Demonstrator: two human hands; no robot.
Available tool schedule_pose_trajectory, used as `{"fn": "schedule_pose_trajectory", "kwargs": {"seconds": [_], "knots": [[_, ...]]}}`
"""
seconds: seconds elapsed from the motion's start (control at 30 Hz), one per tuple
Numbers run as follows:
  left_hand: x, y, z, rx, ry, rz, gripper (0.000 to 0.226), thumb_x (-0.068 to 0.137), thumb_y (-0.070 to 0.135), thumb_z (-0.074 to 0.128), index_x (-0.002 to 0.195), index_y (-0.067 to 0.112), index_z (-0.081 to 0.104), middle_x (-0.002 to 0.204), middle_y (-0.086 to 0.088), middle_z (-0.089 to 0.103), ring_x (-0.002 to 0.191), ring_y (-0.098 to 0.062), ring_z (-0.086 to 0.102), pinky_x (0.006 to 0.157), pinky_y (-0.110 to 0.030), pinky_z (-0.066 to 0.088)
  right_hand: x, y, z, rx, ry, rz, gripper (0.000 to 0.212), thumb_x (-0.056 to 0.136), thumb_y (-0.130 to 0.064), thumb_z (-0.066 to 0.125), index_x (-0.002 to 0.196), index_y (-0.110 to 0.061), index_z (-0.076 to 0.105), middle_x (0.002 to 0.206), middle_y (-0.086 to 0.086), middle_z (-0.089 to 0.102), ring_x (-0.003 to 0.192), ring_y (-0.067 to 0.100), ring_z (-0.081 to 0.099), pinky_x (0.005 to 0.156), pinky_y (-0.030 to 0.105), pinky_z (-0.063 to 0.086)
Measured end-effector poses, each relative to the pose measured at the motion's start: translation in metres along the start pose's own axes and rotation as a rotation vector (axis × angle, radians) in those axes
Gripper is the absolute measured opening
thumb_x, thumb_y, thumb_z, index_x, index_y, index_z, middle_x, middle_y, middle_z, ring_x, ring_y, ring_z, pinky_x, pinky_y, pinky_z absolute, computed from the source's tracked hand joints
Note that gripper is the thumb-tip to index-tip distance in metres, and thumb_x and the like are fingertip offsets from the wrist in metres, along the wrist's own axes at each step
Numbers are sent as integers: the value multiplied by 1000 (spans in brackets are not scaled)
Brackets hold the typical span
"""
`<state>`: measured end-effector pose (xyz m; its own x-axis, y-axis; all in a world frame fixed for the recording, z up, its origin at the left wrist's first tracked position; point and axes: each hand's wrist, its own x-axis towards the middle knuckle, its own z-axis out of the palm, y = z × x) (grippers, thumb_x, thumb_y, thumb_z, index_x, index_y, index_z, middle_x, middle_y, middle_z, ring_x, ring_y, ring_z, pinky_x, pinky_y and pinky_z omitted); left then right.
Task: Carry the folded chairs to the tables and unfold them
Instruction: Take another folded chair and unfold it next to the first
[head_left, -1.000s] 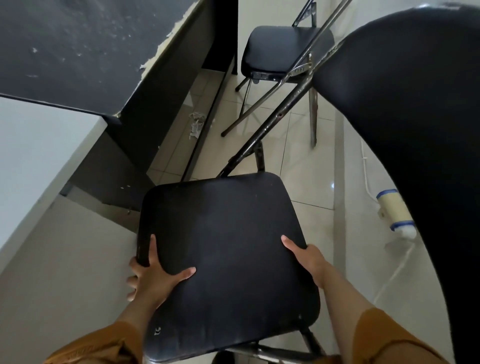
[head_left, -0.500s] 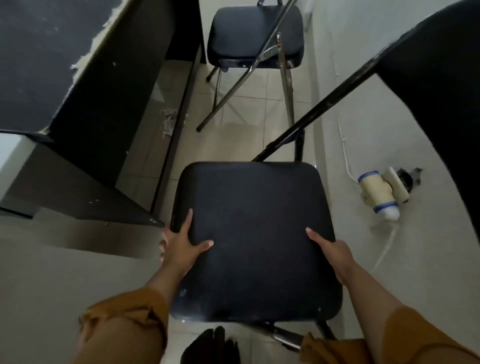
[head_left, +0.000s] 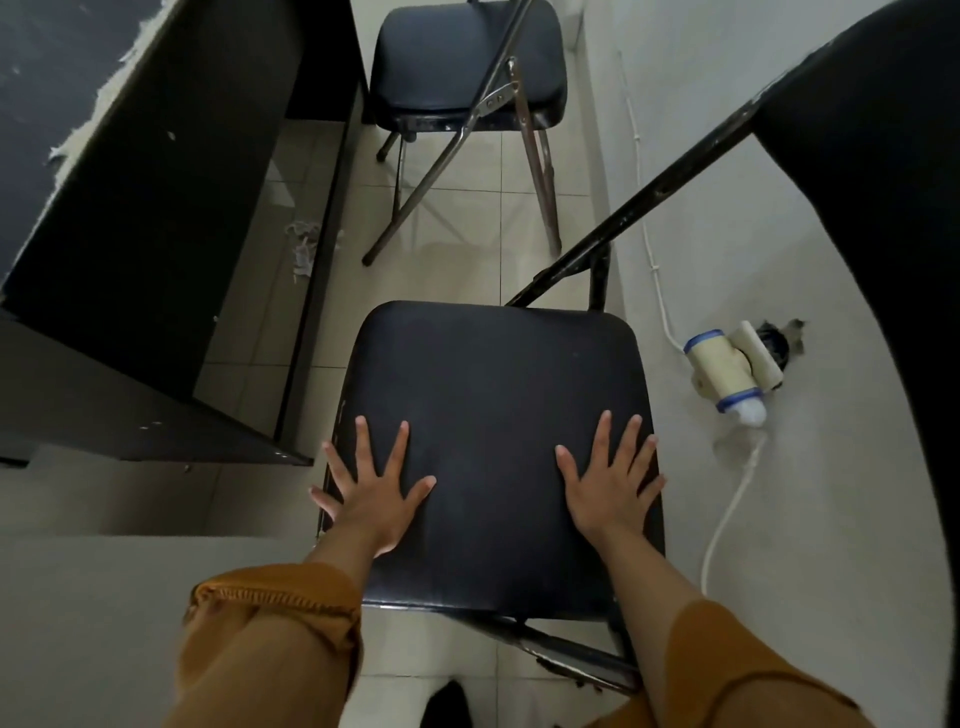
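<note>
Chair backrest cropped; legs mostly hidden.

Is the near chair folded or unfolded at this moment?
Unfolded: its seat lies flat, with the left hand and right hand pressing open palms on it.

black seat, mustard sleeves

Near chair is unfolded: black padded seat lying flat, a bit scuffed along the left edge, with a black tube frame running up and right to its black backrest, which sits very close to the camera. Far chair is open too, with the same dark padded seat but worn, bare-metal crossed legs. It stands just past the first one. Both sit right beside the dark table on the left; its top edge is chipped and peeling.
</note>
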<state>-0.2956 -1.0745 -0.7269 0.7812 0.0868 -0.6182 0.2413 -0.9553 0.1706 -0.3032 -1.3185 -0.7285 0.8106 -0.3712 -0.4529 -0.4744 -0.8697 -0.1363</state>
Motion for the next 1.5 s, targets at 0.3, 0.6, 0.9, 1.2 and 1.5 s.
{"fn": "schedule_pose_trajectory", "kwargs": {"seconds": [0.3,0.6,0.9,1.2,1.5], "knots": [[-26,28,-35,158,-145,33,71,96,57,30,149,37,-13,152,-3,-35,138,-37,-33,110,-65,-3,-13,-16,-56,-173,-236,-69,81,96,-55,34,151,-20,-15,155,14,-24,144,35,-17,116,51,4],[-127,144,-123,8,-19,249,69,96,54,33,152,31,0,159,-3,-16,143,-32,-24,114,-56,-5,-67,-29,-251,-412,88,-357,64,99,-39,40,152,-16,11,160,10,-7,146,29,-10,116,49,3],[-251,281,-152,-221,26,464,64,97,51,35,152,28,11,161,-3,-3,146,-26,-17,116,-53,-3,-112,42,-374,-391,386,-366,57,98,-23,47,149,-14,23,159,12,4,147,31,-3,117,45,8],[-311,336,-137,-486,45,600,57,99,34,39,151,19,19,158,-4,20,148,-26,1,119,-52,9,-109,83,-388,-201,271,-318,73,95,-11,51,153,-15,6,159,11,-11,146,33,-5,117,42,17],[-326,347,-118,-697,68,578,79,94,24,54,152,16,3,160,-4,8,148,-20,9,120,-39,16,-107,77,-385,180,429,-238,76,87,-12,65,148,-13,19,136,20,40,117,34,51,89,35,46]]}}
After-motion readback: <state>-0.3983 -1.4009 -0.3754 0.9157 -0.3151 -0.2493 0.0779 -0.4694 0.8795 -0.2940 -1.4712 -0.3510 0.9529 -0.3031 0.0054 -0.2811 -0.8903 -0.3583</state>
